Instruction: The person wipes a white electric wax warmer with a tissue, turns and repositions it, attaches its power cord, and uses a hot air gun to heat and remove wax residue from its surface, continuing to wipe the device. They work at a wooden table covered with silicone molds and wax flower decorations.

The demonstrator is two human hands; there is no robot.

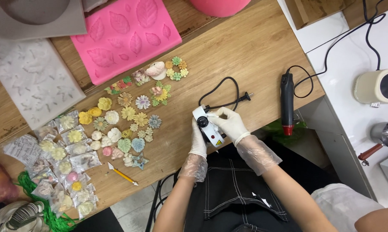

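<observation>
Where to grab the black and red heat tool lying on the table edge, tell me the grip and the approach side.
Probably take the black-and-red heat tool around its black handle, the upper half, coming from above. It lies flat and lengthwise with that part bare on the wooden table. Avoid the red nozzle end near the edge, and mind the black cord trailing from the top.

Small white handheld tool [209, 128] with black cord, tilted, at table edge

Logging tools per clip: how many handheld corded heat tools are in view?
2: a white heat tool held in both gloved hands, and a black-and-red heat tool lying at the table's right edge.
</observation>
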